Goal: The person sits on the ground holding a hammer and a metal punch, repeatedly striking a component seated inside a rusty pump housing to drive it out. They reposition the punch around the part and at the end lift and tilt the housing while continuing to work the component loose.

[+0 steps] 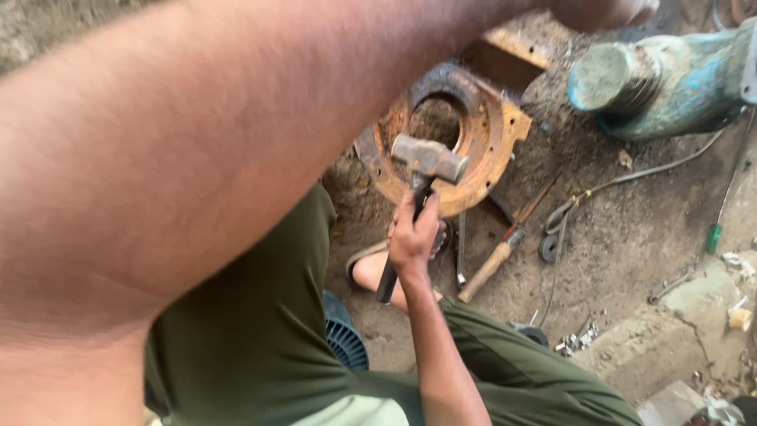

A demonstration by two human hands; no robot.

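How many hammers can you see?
1. The hammer is in the right hand, its rusty head over the rusty round metal plate on the ground. The big left arm covers much of the view, so another could be hidden.

We see an orange-brown rusted ring plate (461, 134) with grey patches far in the middle. Our hammer (428, 159) has a dull grey head flecked with rust and a black handle. Far right lies a faded teal-blue casing (670, 79). Our trousers (252, 331) are olive green. Near them a wooden-handled tool (493, 264) is tan, and a fan grille (343, 335) dark blue.
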